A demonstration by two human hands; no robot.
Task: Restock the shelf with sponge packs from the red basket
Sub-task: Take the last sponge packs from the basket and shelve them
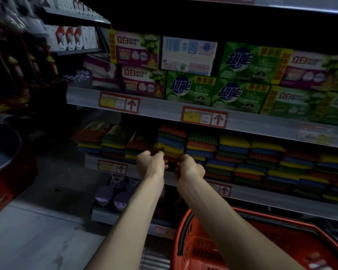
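Both arms reach forward to the sponge shelf (113, 166). My left hand (150, 162) and my right hand (189, 166) have curled fingers at the front of a stack of coloured sponge packs (171, 141), gripping a pack at the bottom of that stack; the pack itself is dark and mostly hidden by the hands. More sponge packs (261, 158) in red, green, blue and yellow fill the shelf to the right, with lower stacks (98, 139) to the left. The red basket (185, 230) stands on the floor below my right arm.
Above the sponges a shelf (164, 110) carries green and purple soap boxes (191, 88). Purple round items (113, 195) lie on the bottom shelf. A dark pan (2, 152) on a red stand sits at the left. Grey floor (37, 230) lies open at the lower left.
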